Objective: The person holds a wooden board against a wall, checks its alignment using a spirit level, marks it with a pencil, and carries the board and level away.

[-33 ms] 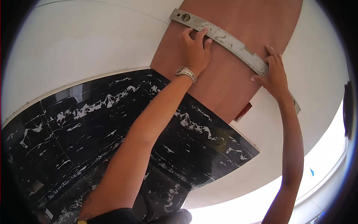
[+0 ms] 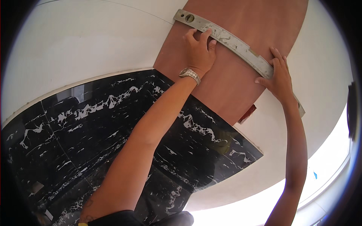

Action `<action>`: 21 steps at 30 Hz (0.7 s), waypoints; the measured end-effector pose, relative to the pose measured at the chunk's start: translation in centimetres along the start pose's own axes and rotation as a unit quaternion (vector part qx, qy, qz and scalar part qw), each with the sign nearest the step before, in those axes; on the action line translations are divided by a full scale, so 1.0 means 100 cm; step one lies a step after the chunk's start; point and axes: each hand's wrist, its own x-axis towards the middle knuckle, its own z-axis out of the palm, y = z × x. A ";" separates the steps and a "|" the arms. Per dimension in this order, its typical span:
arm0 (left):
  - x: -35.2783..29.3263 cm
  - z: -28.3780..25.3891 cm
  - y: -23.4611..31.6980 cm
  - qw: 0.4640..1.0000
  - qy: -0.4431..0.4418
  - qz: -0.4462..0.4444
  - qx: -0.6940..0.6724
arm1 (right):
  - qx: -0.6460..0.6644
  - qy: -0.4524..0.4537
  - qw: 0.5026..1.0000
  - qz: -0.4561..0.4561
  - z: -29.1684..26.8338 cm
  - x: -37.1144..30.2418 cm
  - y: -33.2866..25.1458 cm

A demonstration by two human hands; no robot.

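A long grey metal spirit level (image 2: 233,43) with a round vial near its left end lies slantwise across a reddish-brown panel (image 2: 222,86). My left hand (image 2: 201,52), with a metal watch (image 2: 190,75) on the wrist, presses bent fingertips along the level's lower edge. Further right, my right hand (image 2: 279,73) spans the level, thumb below it and fingers above. That hand covers part of the level, whose far end shows again beyond the wrist.
Glossy black tiles with white veins (image 2: 94,109) run below the panel's lower edge. A pale wall (image 2: 105,41) surrounds the panel. A small dark-red piece (image 2: 247,114) sticks out beside its lower right edge. Bright light comes in at the lower right.
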 end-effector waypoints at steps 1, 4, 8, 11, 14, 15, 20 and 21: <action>0.000 0.000 -0.001 1.000 0.002 -0.001 0.003 | -0.004 0.009 1.000 -0.005 0.001 -0.002 0.002; -0.003 -0.003 -0.008 1.000 -0.006 -0.002 -0.026 | 0.013 0.011 1.000 -0.012 0.007 -0.002 -0.001; -0.006 -0.003 -0.012 0.999 0.001 0.010 -0.051 | 0.012 0.001 1.000 -0.009 0.005 -0.001 -0.002; -0.005 -0.001 -0.012 0.998 0.006 0.015 -0.059 | 0.006 0.002 1.000 -0.011 0.005 -0.001 -0.002; -0.007 0.000 -0.013 0.997 0.010 0.013 -0.070 | 0.008 0.003 1.000 -0.009 0.005 -0.001 -0.003; -0.007 0.000 -0.013 0.997 0.011 0.015 -0.070 | 0.011 0.005 1.000 -0.010 0.007 -0.003 -0.002; -0.008 -0.002 -0.012 0.997 0.015 0.012 -0.078 | 0.004 0.011 0.999 -0.033 0.008 -0.002 0.001; -0.008 -0.002 -0.013 0.996 0.014 0.012 -0.086 | 0.005 0.009 0.999 -0.031 0.007 -0.002 0.001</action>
